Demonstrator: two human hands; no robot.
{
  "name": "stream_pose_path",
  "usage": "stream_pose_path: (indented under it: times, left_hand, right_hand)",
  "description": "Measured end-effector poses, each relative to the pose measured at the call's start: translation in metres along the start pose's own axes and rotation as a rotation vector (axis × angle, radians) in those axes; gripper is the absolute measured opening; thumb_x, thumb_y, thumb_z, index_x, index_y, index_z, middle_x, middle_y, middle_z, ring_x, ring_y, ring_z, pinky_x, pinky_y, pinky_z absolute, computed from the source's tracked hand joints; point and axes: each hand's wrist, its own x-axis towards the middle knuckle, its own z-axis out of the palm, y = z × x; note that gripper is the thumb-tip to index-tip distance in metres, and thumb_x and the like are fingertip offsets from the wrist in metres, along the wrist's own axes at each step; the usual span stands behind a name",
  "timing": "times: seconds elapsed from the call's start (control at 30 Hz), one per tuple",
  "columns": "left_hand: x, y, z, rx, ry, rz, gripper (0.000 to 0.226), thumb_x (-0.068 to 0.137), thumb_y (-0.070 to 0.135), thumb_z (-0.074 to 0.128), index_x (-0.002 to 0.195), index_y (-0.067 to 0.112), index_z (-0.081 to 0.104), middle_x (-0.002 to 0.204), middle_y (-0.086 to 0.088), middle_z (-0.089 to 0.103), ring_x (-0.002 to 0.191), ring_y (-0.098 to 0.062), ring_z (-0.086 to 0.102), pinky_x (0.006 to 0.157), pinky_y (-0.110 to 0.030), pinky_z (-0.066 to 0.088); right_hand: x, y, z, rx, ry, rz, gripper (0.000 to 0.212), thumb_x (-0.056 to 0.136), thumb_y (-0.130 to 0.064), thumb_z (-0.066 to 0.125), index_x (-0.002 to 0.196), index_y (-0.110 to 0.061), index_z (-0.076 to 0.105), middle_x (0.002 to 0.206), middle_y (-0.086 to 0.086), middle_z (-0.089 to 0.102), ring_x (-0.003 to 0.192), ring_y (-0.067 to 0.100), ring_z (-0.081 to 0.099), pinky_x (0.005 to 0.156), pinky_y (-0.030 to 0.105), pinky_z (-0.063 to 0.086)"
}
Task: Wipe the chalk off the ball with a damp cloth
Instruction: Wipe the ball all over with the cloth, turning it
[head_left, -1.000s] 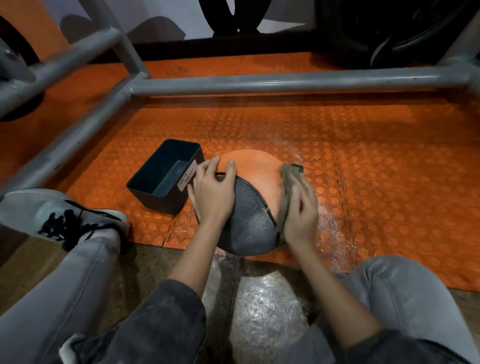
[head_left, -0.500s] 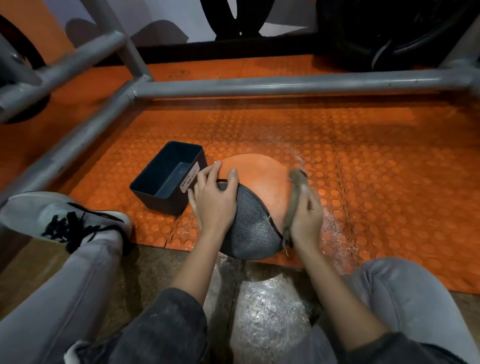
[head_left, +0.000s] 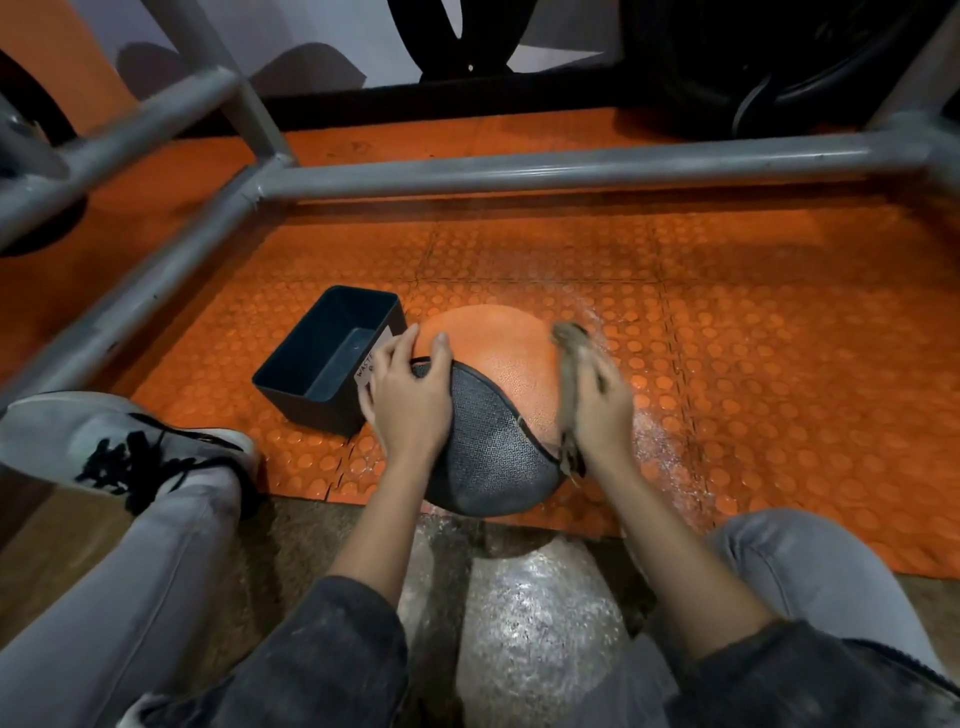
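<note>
Right hand (head_left: 597, 410) has edged slightly up the ball's (head_left: 493, 364) right side, blurred, straight fingers pressing the cloth (head_left: 569, 374) against it. Left hand (head_left: 410, 400) lies spread flat on the ball's upper left. The ball sits on the orange mat (head_left: 753, 338), with the bin (head_left: 332, 358) just left of it.
</note>
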Motion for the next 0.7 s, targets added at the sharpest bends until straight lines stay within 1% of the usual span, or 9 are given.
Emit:
stream_pose_path:
  times: [0.07, 0.13, 0.23, 0.33, 0.4, 0.47, 0.57, 0.6, 0.7]
  left_hand:
    - [-0.003, 0.004, 0.002, 0.012, 0.004, 0.018, 0.046, 0.095, 0.047, 0.045, 0.134, 0.025, 0.052, 0.133, 0.006, 0.046, 0.129, -0.015, 0.041, 0.114, -0.048, 0.014]
    - [-0.005, 0.008, 0.004, 0.049, 0.008, 0.041, 0.047, 0.095, 0.048, 0.045, 0.135, 0.024, 0.051, 0.134, 0.006, 0.045, 0.129, -0.014, 0.04, 0.115, -0.047, 0.013]
    - [-0.005, 0.009, 0.005, 0.072, 0.015, 0.049, 0.047, 0.094, 0.047, 0.045, 0.135, 0.024, 0.051, 0.134, 0.006, 0.046, 0.129, -0.014, 0.039, 0.115, -0.046, 0.012]
    - [-0.002, 0.008, 0.005, 0.064, 0.021, 0.049, 0.045, 0.095, 0.045, 0.046, 0.134, 0.024, 0.052, 0.133, 0.006, 0.047, 0.129, -0.014, 0.04, 0.115, -0.046, 0.013]
    - [-0.001, 0.006, 0.005, 0.049, 0.02, 0.044, 0.045, 0.094, 0.045, 0.047, 0.134, 0.024, 0.052, 0.133, 0.006, 0.047, 0.129, -0.013, 0.04, 0.115, -0.046, 0.012]
    - [0.0, 0.005, 0.004, 0.033, 0.012, 0.038, 0.045, 0.094, 0.046, 0.047, 0.133, 0.024, 0.052, 0.133, 0.007, 0.047, 0.13, -0.013, 0.039, 0.115, -0.047, 0.01]
    - [-0.002, 0.006, 0.005, 0.038, 0.003, 0.036, 0.047, 0.094, 0.048, 0.045, 0.134, 0.024, 0.051, 0.134, 0.007, 0.046, 0.13, -0.012, 0.038, 0.116, -0.046, 0.007]
    - [-0.002, 0.008, 0.005, 0.05, 0.005, 0.042, 0.047, 0.094, 0.048, 0.045, 0.134, 0.024, 0.051, 0.134, 0.007, 0.046, 0.13, -0.012, 0.038, 0.116, -0.046, 0.008]
    - [-0.003, 0.011, 0.007, 0.073, 0.013, 0.039, 0.047, 0.094, 0.048, 0.045, 0.135, 0.025, 0.051, 0.136, 0.007, 0.045, 0.131, -0.012, 0.037, 0.116, -0.044, 0.007]
  right_hand:
    - [0.0, 0.01, -0.006, 0.112, 0.037, 0.267, 0.031, 0.101, -0.026, 0.04, 0.095, -0.013, 0.068, 0.095, 0.004, 0.067, 0.091, 0.022, 0.059, 0.073, 0.02, 0.043]
    - [0.001, 0.005, -0.004, 0.125, 0.102, 0.308, 0.028, 0.1, -0.027, 0.043, 0.097, -0.016, 0.068, 0.1, 0.003, 0.067, 0.093, 0.019, 0.059, 0.076, 0.024, 0.045]
    - [-0.016, -0.016, 0.01, -0.077, 0.17, 0.037, 0.033, 0.098, -0.028, 0.045, 0.119, -0.013, 0.065, 0.127, 0.005, 0.058, 0.116, 0.017, 0.05, 0.092, 0.018, 0.032]
    - [-0.043, -0.035, 0.023, -0.353, 0.089, -0.394, 0.04, 0.092, -0.037, 0.042, 0.117, -0.019, 0.067, 0.129, 0.005, 0.058, 0.121, 0.023, 0.048, 0.1, 0.031, 0.034]
    - [-0.029, -0.033, 0.019, -0.427, -0.034, -0.557, 0.037, 0.091, -0.037, 0.044, 0.114, -0.02, 0.069, 0.126, 0.005, 0.06, 0.119, 0.024, 0.05, 0.099, 0.034, 0.037]
    - [-0.001, -0.03, 0.011, -0.345, -0.136, -0.413, 0.034, 0.094, -0.035, 0.047, 0.115, -0.018, 0.068, 0.124, 0.005, 0.061, 0.117, 0.022, 0.052, 0.097, 0.032, 0.04]
    - [0.035, -0.027, -0.004, -0.07, -0.13, 0.16, 0.032, 0.098, -0.025, 0.048, 0.11, -0.003, 0.068, 0.118, 0.018, 0.064, 0.11, 0.037, 0.056, 0.077, 0.034, 0.044]
    - [0.039, -0.026, -0.004, -0.037, -0.119, 0.246, 0.032, 0.098, -0.024, 0.047, 0.109, -0.003, 0.068, 0.117, 0.019, 0.064, 0.109, 0.038, 0.056, 0.071, 0.033, 0.043]
    - [0.023, -0.031, 0.006, -0.167, -0.069, 0.051, 0.032, 0.096, -0.03, 0.047, 0.116, -0.015, 0.067, 0.122, 0.006, 0.062, 0.117, 0.025, 0.053, 0.091, 0.028, 0.039]
